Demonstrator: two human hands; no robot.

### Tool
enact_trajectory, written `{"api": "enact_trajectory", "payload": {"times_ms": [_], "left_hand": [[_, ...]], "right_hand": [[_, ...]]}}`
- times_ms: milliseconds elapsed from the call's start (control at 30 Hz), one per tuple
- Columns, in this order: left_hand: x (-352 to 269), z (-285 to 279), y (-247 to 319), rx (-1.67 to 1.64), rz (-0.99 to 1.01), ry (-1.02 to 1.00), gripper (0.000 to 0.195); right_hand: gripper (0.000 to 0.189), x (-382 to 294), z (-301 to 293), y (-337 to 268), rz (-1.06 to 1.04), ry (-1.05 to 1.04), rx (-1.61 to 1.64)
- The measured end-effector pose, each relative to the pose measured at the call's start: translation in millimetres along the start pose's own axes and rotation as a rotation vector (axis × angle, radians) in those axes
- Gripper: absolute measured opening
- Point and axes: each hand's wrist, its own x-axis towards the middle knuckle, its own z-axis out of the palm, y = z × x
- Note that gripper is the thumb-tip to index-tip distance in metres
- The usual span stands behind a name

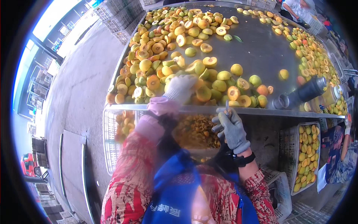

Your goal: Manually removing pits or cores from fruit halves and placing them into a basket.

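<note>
My left hand [180, 87], in a white knit glove with a pink sleeve cuff, reaches into a heap of halved yellow-green stone fruit [153, 82] on the metal table [261, 56]. Its fingertips are blurred against the fruit, so whether they grip a piece cannot be told. In a grey glove, my right hand [234, 131] is closed around a small tool [227, 107] with a thin metal end pointing up, just off the table's front edge. Several cut halves [233, 93] lie near it, some showing brown centres. Below the edge, a container holds brownish fruit pieces [200, 127], partly hidden by my arms.
A dark bottle [306, 89] and a clear jar [325, 98] lie or stand at the right front. More fruit [314, 56] lines the table's right side. Crates [120, 16] are stacked behind left; a fruit-filled crate [307, 156] stands lower right. Other people [299, 11] are at the right.
</note>
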Motion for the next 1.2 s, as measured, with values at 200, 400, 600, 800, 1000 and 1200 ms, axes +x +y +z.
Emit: {"api": "enact_trajectory", "payload": {"times_ms": [200, 400, 600, 800, 1000, 1200], "left_hand": [[-72, -27, 29, -0.674, 0.421, -0.129, 0.065], [-143, -25, 80, -2.15, -0.606, 0.14, 0.053], [-157, 37, 69, -2.189, -1.135, 0.565, 0.037], [-161, 56, 54, -2.351, -1.14, 0.535, 0.036], [-154, 47, 60, -2.303, -1.004, 0.507, 0.035], [-148, 60, 60, -2.241, -1.122, 0.567, 0.025]], "right_hand": [[0.041, -8, 14, 9, 0.085, -0.003, 0.047], [0.043, -7, 46, 83, -0.7, -0.123, -0.5], [0.026, -23, 102, 92, -0.17, -0.128, -0.219], [0.022, -14, 91, 109, -0.099, -0.205, -0.465], [0.022, -1, 89, 116, -0.217, -0.1, -0.646], [0.024, 4, 93, 115, -0.242, -0.126, -0.772]]}}
